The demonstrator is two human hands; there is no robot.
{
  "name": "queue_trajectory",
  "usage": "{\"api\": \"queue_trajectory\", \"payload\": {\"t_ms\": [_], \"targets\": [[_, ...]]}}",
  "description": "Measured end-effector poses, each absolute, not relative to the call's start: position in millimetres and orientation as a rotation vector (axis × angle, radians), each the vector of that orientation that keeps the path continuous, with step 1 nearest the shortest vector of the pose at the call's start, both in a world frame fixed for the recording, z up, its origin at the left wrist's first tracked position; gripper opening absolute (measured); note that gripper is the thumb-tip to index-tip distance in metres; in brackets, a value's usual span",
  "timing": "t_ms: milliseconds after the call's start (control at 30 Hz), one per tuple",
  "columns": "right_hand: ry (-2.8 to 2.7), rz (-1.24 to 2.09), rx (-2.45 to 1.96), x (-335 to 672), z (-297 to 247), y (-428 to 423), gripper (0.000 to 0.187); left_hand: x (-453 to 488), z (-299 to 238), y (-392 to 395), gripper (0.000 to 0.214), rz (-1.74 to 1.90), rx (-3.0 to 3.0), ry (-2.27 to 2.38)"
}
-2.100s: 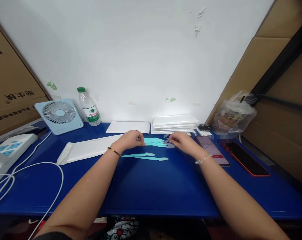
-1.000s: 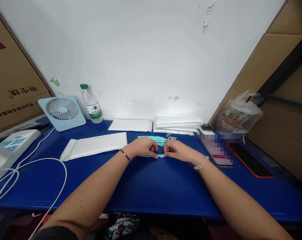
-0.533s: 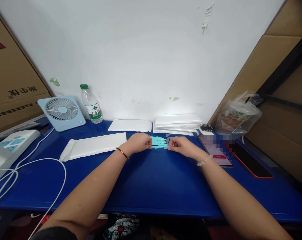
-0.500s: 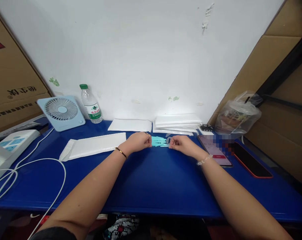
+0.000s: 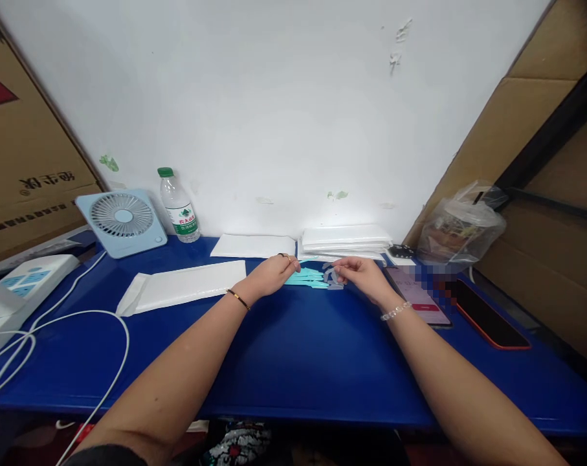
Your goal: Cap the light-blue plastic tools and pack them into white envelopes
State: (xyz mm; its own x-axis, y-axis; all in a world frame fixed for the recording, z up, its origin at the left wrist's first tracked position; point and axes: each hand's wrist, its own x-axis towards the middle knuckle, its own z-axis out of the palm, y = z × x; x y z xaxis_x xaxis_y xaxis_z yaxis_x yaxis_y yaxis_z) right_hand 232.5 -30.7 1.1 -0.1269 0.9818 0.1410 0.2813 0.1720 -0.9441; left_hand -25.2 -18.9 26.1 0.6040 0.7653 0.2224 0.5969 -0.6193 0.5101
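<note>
My left hand [image 5: 275, 274] is closed in a pinch on a slim turquoise stick [image 5: 309, 260], whose end points right from the fingertips. Below it, a small pile of similar turquoise sticks [image 5: 307, 278] lies on the blue table [image 5: 312, 356]. Several translucent grey pieces [image 5: 332, 278] lie at the right end of the pile. Over them is my right hand [image 5: 364, 277], thumb and forefinger pinched together. Whatever is between those fingertips is too small to make out.
A padded white envelope [image 5: 186, 285] lies left; another [image 5: 252, 245] and a stack [image 5: 344, 239] lie by the wall. A fan [image 5: 123, 220], water bottle [image 5: 179, 207] and power strip [image 5: 31, 285] stand left. Two phones [image 5: 492, 317] [image 5: 426, 304] and a bagged cup [image 5: 461, 226] are right.
My left hand has lifted slightly off the pile with one turquoise stick in its fingers. My right hand has shifted up a little, uncovering more of the grey pieces.
</note>
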Motion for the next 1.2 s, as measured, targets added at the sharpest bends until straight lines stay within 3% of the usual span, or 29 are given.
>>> {"api": "queue_trajectory", "payload": {"t_ms": [333, 667, 933, 1067, 1200], "targets": [[-1.438, 1.065, -1.042, 219.7, 8.0, -38.0, 0.035, -23.0, 21.2, -17.3, 0.033, 0.580, 2.564, 1.087], [-1.512, 1.048, -1.033, 210.4, 10.6, -42.8, 0.028, -21.2, 21.6, -18.1, 0.034, 0.574, 2.519, 1.041], [-1.774, 1.230, -1.021, 209.5, 9.0, -47.0, 0.027, -13.4, 16.3, -22.6, 0.033, 0.456, 2.558, 0.987], [-1.996, 0.805, -1.218, 229.8, 9.5, -38.2, 0.020, -9.9, 13.6, -28.8, 0.019, 0.241, 2.498, 1.040], [-2.157, 0.469, -1.370, 246.9, 9.3, -31.6, 0.010, -10.0, 13.0, -28.9, 0.021, 0.285, 2.573, 1.140]]}}
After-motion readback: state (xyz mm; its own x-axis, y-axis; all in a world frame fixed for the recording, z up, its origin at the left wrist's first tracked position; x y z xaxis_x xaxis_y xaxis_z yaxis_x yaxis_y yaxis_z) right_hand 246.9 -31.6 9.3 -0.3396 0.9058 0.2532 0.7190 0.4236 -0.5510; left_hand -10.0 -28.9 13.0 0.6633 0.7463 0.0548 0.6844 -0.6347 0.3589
